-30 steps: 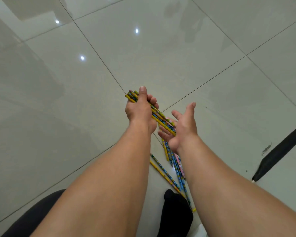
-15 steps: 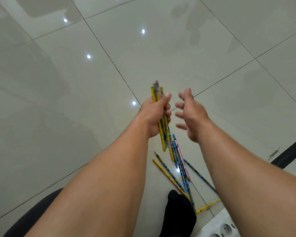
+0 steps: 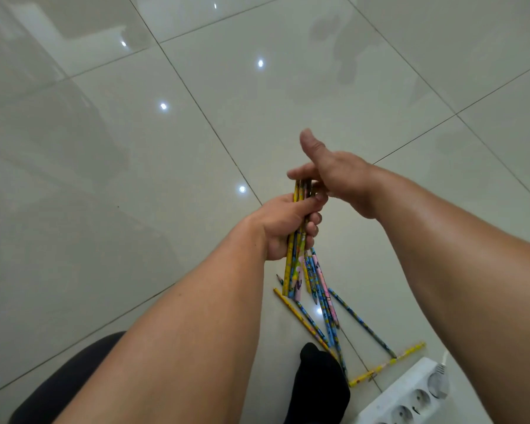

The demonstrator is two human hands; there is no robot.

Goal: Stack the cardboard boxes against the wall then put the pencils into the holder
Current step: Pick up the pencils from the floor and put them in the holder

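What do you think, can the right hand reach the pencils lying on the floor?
Probably yes. The right hand is open and holds nothing, only touching the top of the bundle gripped by the left hand. The loose pencils lie uncovered on the floor below it; nothing blocks the way down.

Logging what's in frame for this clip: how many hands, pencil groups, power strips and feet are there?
Hands: 2, left hand and right hand
Pencil groups: 2, held bundle and loose floor pile; single pencils overlap too much to count
Power strip: 1
Socked foot: 1
Total: 6
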